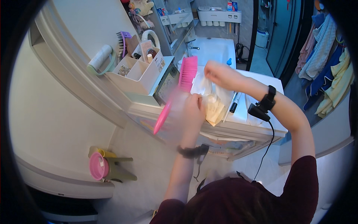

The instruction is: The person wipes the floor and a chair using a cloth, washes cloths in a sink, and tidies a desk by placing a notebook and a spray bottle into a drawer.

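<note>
My left hand (192, 108) grips the handle of a pink scrubbing brush (187, 73), which stands bristle-head up and is motion-blurred above the white machine top (257, 80). My right hand (215, 71) reaches over the top and pinches a thin translucent plastic bag or wrapper (207, 87). Beneath it lies a cream-coloured cloth or packet (215, 111). A dark pen-like object (234, 106) rests beside the cloth.
A white organiser box (136, 76) with small bottles and a purple comb sits at left, with a white roll (100, 58) beside it. A white sink (214, 50) is behind. Towels (324, 56) hang at right. A pink basin (98, 166) and green stool (121, 168) stand on the floor.
</note>
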A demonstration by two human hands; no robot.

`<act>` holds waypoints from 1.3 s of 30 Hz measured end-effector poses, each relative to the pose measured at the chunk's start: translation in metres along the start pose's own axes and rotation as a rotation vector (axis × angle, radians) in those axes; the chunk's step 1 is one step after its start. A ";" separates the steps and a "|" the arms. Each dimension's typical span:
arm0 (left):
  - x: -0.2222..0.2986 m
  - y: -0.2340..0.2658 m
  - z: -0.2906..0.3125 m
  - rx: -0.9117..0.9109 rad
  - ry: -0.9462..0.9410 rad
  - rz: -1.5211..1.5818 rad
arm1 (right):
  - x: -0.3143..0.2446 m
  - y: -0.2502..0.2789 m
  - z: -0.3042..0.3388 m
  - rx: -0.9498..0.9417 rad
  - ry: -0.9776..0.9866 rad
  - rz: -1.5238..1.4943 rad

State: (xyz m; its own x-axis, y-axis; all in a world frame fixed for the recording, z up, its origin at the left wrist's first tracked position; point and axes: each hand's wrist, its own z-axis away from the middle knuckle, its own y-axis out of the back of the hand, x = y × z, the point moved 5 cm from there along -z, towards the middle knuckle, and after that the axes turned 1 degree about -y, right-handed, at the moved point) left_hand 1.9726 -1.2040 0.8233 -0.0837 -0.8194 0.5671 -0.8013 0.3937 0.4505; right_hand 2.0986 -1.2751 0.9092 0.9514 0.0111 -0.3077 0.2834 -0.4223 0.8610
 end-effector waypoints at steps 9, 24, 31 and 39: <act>0.017 0.010 -0.015 -0.036 0.010 -0.098 | -0.016 0.120 0.086 0.698 -0.159 -0.059; 0.075 -0.044 -0.016 -0.507 -0.351 -0.323 | 0.010 0.101 0.228 0.837 -0.578 -0.365; 0.068 -0.055 -0.011 -0.533 -0.260 -0.512 | 0.030 0.125 0.296 0.912 -0.531 -0.389; 0.191 -0.135 0.019 -0.334 -0.174 -0.481 | 0.083 0.166 0.402 0.875 -0.497 -0.515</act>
State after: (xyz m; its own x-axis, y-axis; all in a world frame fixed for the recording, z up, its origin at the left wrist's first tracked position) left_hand 2.0532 -1.4214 0.8581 0.1232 -0.9828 0.1378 -0.5463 0.0488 0.8362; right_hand 2.1761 -1.7091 0.8636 0.5371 0.0877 -0.8390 0.2598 -0.9634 0.0657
